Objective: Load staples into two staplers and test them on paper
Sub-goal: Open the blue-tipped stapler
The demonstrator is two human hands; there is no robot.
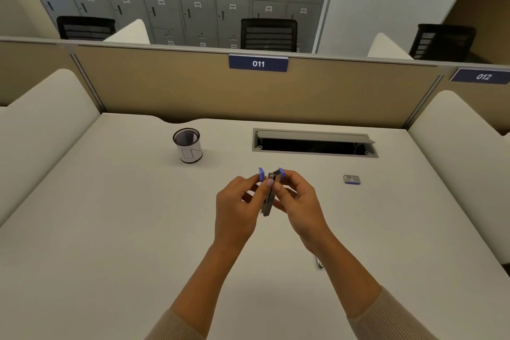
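- The desk (110, 229) is where I'm working. No paper shows on it, so testing looks a long way off.
- My left hand (237, 207) and right hand (298, 201) are raised close together above the desk's middle. My forearms converge and my fingers are curled, each hand pinching one side of the stapler.
- The stapler (267, 204) stands on end between them. Its two blue-tipped halves are spread apart at the top with the metal channel showing, so I judge I'm opening it for loading.
- The staple box (352, 179) lies well apart to my right. Next I need one hand free to fetch a strip while the other holds the halves spread.
- A small metal thing (319, 263) peeks out beside my right forearm; I can't tell what it is.
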